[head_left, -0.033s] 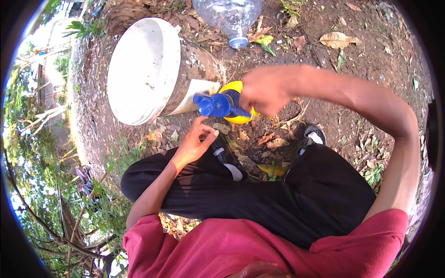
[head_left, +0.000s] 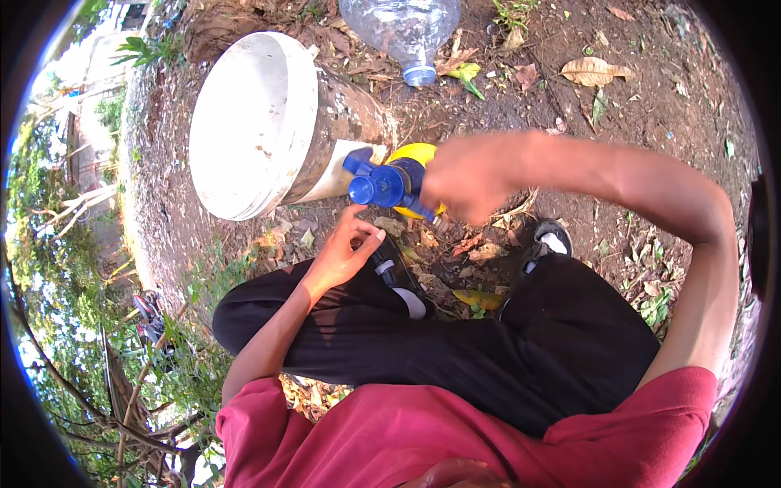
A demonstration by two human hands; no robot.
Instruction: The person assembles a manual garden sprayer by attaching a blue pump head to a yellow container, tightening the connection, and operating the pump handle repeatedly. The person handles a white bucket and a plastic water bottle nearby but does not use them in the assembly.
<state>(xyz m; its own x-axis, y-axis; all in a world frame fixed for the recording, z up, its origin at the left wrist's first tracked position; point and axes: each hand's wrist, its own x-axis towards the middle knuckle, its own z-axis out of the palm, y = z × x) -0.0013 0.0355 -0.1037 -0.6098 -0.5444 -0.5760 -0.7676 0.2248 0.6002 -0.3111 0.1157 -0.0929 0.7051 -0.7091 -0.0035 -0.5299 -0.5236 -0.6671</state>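
The right hand [head_left: 472, 179], blurred, bends over the blue plastic fitting [head_left: 381, 185] just right of the bucket [head_left: 354, 114], its grip impossible to tell; apart from it, the left hand [head_left: 345, 254] is empty, index fingertip at or just beside the fitting. Backed by a yellow container [head_left: 415, 153], the fitting looks light, stiff and smooth, probably best held around its thick middle. Right of the bucket, farther out, lies a clear bottle [head_left: 403, 34].

Maroon top [head_left: 390, 427], short slvs [head_left: 254, 415]; blk trousers [head_left: 382, 350]; dk shoes [head_left: 400, 277].

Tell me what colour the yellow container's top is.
The top is blue, clearest in the head view.
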